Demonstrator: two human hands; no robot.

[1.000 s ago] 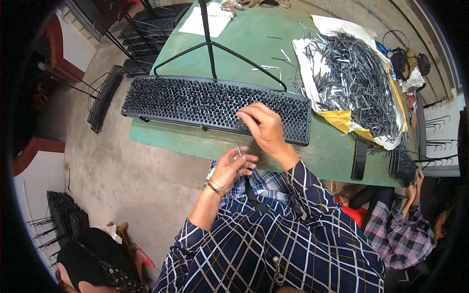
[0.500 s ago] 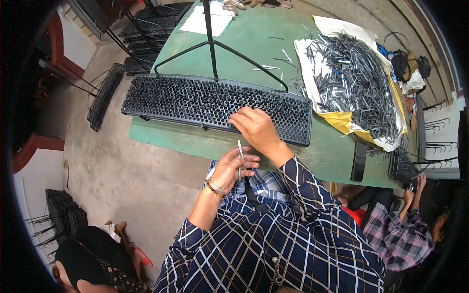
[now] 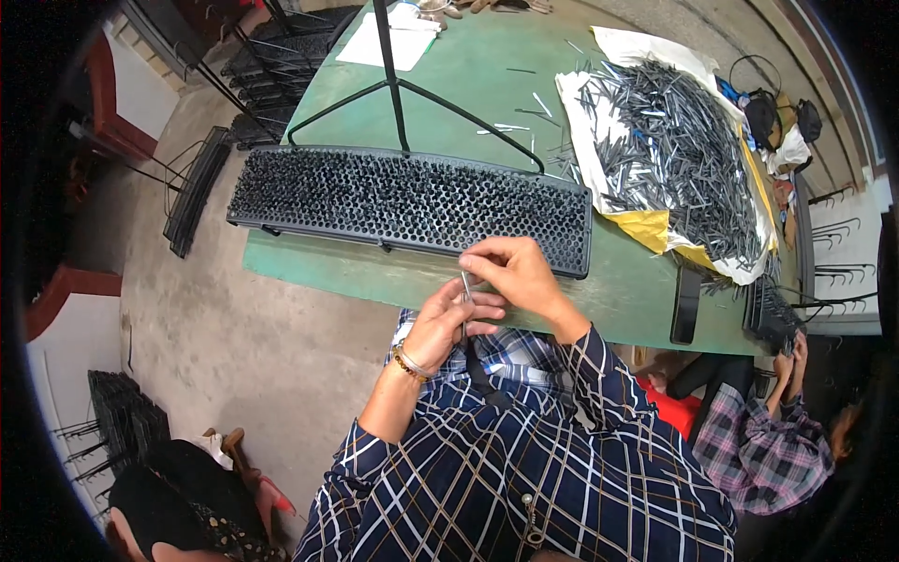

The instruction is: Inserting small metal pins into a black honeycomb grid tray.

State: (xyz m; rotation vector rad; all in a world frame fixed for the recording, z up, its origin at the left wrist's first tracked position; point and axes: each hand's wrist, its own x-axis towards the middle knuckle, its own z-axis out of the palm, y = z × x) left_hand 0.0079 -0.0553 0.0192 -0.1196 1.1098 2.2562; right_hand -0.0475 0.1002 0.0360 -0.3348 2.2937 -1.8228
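My left hand (image 3: 440,328) is closed on a slim silvery metal piece (image 3: 465,284) that stands upright between its fingers, just in front of the table edge. My right hand (image 3: 521,275) reaches over to it, with thumb and forefinger pinched at the piece's upper end. Right behind my hands lies a long black rack (image 3: 412,201) full of small round holes. Dark thin pieces stick up densely over its left and middle parts, while the holes at the right front look bare. A black wire frame (image 3: 393,82) rises from the rack's far side.
On the right of the green table (image 3: 468,94) a white and yellow sack (image 3: 646,228) lies spread under a heap of slim metal pieces (image 3: 684,159). A dark phone (image 3: 686,304) is near the right edge. A co-worker (image 3: 768,440) sits at right, another person (image 3: 187,496) at lower left.
My right hand has come back from the rack's front edge toward me and now meets the metal piece in my left hand. The left hand stays nearly in place.
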